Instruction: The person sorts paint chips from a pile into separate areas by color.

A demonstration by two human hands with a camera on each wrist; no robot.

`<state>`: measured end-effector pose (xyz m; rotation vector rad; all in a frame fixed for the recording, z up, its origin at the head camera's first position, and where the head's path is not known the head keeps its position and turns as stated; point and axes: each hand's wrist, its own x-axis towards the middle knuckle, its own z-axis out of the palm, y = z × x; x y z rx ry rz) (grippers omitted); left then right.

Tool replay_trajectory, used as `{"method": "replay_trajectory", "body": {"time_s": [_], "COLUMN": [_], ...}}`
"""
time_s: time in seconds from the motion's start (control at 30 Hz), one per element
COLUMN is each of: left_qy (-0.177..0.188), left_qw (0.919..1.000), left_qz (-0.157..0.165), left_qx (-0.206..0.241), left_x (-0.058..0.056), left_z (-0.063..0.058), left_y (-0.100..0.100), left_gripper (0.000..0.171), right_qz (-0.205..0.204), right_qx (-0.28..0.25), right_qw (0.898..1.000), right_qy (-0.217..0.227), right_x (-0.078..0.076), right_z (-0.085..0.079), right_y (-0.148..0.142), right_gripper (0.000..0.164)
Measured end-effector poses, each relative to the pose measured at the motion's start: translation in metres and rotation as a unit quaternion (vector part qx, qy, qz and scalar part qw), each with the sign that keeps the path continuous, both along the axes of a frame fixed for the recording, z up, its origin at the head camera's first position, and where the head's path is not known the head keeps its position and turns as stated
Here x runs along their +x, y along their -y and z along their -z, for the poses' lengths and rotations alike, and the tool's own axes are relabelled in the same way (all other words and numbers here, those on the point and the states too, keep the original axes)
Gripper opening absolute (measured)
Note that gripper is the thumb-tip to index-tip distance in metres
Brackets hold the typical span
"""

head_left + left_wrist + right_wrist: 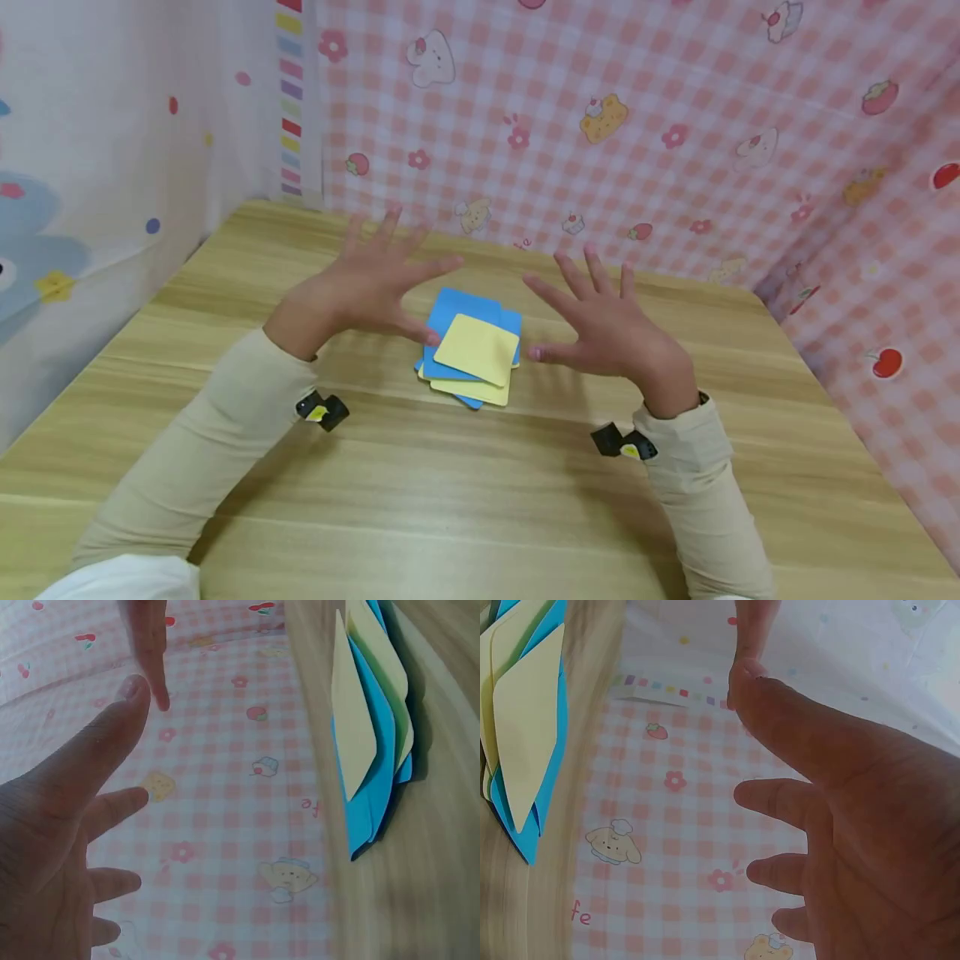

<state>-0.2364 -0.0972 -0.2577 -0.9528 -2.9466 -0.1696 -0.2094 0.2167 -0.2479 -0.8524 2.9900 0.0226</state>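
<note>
A loose pile of blue and yellow cards lies near the middle of the table, a yellow card on top and a blue card under it. The corners stick out at different angles. My left hand hovers above the table on the pile's left, fingers spread and straight. On the other side my right hand is held up the same way, its thumb toward the cards. Neither hand holds anything. In the left wrist view the blue card shows at the right edge; in the right wrist view the yellow card shows at the left.
The wood-grain table meets a pink checked cloth with cartoon prints at the back and right. A white printed cloth hangs on the left. Small black cameras sit on both wrists.
</note>
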Motion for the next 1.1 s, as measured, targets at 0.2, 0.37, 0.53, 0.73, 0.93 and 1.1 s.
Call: {"method": "replay_trajectory", "body": {"time_s": [0.2, 0.37, 0.53, 0.73, 0.93, 1.1], "left_qy": [0.045, 0.079, 0.121, 0.183, 0.201, 0.216], "left_qw": [0.9985, 0.9955, 0.9907, 0.981, 0.9771, 0.9739], "left_qz": [0.026, 0.047, 0.059, 0.066, 0.071, 0.07], "left_qx": [0.02, 0.023, 0.021, 0.007, 0.004, 0.004], "left_x": [-0.005, -0.01, -0.015, -0.02, -0.028, -0.035], "left_z": [0.013, 0.022, 0.031, 0.046, 0.06, 0.068], "left_y": [-0.006, -0.016, -0.025, -0.037, -0.046, -0.048], "left_gripper": [0.097, 0.096, 0.088, 0.07, 0.06, 0.062], "right_qz": [0.0, 0.004, 0.004, -0.006, -0.002, -0.008], "right_qx": [-0.014, -0.031, -0.041, -0.041, -0.038, -0.034], "right_qw": [1.0, 0.999, 0.997, 0.994, 0.99, 0.989], "right_qy": [0.014, 0.037, 0.063, 0.096, 0.137, 0.144], "right_x": [-0.002, -0.006, -0.015, -0.022, -0.029, -0.036], "right_z": [0.003, 0.006, 0.02, 0.043, 0.062, 0.076], "right_y": [0.002, 0.003, 0.011, 0.027, 0.037, 0.04], "right_gripper": [0.087, 0.088, 0.086, 0.075, 0.07, 0.07]}}
